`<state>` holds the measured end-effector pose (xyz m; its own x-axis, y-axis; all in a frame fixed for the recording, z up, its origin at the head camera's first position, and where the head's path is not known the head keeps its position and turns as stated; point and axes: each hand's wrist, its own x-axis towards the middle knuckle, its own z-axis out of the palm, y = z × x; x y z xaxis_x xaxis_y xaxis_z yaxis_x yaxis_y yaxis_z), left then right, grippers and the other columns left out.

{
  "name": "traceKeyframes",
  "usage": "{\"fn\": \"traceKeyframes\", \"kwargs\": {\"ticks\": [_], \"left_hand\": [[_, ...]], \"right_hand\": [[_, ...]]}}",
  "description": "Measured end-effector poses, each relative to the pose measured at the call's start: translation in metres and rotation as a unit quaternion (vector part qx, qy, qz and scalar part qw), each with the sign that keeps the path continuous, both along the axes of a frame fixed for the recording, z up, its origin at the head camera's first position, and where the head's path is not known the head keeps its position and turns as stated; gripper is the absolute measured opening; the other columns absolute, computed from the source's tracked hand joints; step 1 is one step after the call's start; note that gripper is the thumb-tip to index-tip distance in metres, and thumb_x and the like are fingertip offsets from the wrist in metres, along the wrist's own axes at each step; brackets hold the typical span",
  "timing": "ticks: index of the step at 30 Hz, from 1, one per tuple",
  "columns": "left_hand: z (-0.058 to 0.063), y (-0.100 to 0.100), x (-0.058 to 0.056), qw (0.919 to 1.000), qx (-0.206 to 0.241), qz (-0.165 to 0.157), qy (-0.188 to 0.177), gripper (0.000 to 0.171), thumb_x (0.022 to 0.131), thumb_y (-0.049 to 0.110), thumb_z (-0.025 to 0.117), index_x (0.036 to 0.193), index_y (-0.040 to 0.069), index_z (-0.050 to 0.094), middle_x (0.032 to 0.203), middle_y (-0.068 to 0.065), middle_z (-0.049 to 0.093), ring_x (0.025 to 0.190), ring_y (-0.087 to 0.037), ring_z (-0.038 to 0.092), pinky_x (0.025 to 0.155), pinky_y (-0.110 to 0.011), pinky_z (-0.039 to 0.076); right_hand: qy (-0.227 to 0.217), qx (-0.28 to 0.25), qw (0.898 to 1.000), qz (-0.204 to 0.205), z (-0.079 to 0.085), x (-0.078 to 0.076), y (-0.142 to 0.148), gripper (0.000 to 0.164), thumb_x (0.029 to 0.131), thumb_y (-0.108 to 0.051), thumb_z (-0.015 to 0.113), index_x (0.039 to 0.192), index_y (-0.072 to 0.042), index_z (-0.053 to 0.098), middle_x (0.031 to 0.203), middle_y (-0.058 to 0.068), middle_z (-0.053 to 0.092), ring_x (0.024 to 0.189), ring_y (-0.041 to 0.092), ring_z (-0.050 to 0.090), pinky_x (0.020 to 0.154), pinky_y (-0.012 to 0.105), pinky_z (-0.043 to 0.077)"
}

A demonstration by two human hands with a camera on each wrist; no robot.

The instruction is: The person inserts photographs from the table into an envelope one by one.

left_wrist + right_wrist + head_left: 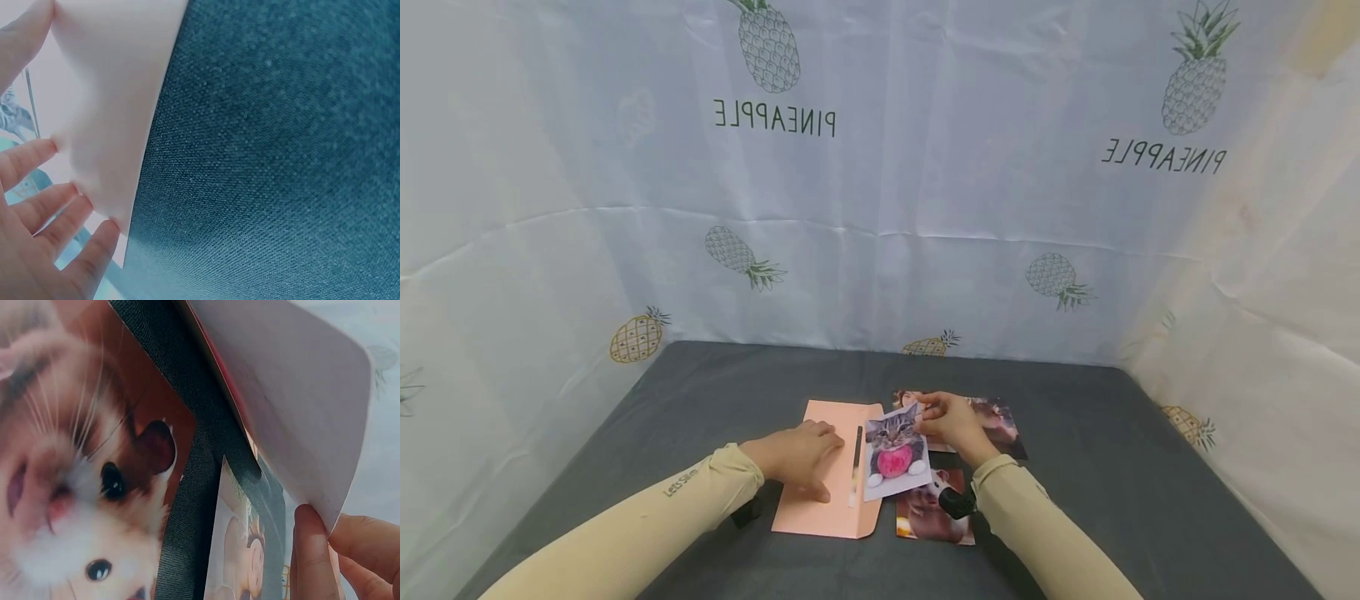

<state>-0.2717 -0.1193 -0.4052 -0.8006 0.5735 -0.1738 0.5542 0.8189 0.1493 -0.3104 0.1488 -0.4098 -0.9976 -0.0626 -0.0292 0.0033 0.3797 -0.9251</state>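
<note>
A pink paper envelope (pixel 812 517), its flap folded out to the right, lies flat on the dark table. My left hand (pixel 801 457) rests on it with spread fingers; the left wrist view shows the fingertips touching its pale surface. A thin dark strip and a light patch show along the slit beside the flap. Between thumb and fingers, my right hand (pixel 955 425) pinches the upper right corner of a photo of a cat (pixel 895 462) with a pink ball. This photo is tilted over the flap, and its plain white back (pixel 300 394) faces the right wrist camera.
A hamster photo (pixel 917 521) lies right of the envelope, nearer to me. Further back, partly behind my right hand, are more photos (pixel 1000 421). The dark cloth-covered table (pixel 1112 500) is bordered by a white curtain (pixel 880 292) printed with pineapples.
</note>
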Motion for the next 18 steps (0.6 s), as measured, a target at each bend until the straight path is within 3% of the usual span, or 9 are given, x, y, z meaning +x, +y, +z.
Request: {"fn": "traceKeyframes", "kwargs": {"ticks": [18], "left_hand": [[0.0018, -0.0012, -0.0006, 1.0, 0.005, -0.005, 0.0, 0.075, 0.07, 0.045, 0.083, 0.13, 0.008, 0.056, 0.135, -0.011, 0.05, 0.126, -0.026, 0.045, 0.106, -0.04, 0.041]], "right_hand": [[-0.001, 0.014, 1.0, 0.014, 0.0043, -0.0038, -0.005, 0.046, 0.079, 0.006, 0.073, 0.124, 0.005, 0.062, 0.084, 0.012, 0.064, 0.068, 0.012, 0.063, 0.069, 0.035, 0.059]]}}
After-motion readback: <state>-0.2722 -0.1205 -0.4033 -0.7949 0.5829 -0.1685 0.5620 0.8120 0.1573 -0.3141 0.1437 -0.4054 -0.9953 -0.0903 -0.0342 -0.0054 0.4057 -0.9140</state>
